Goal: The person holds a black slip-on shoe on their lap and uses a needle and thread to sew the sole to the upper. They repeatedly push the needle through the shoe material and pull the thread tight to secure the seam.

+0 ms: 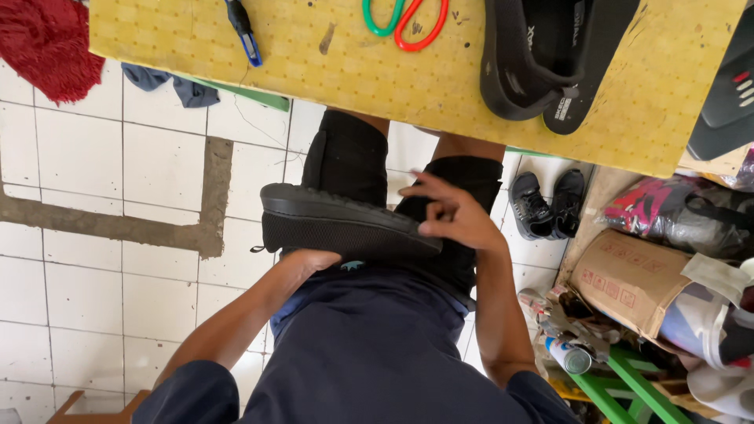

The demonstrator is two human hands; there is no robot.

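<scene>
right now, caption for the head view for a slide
Left hand supports a black shoe on the lap while right hand touches its sole.

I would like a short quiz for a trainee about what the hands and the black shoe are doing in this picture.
1. True or false: the black shoe lies on the yellow table.
2. Which hand supports the shoe from underneath? A) left hand B) right hand C) neither
3. Fill in: the scissors on the table have one green handle and one ____ handle.

Key
1. False: the shoe is held over the person's lap, below the table edge.
2. A: the left hand is under the shoe, while the right hand touches its sole at the other end.
3. Red.
</scene>
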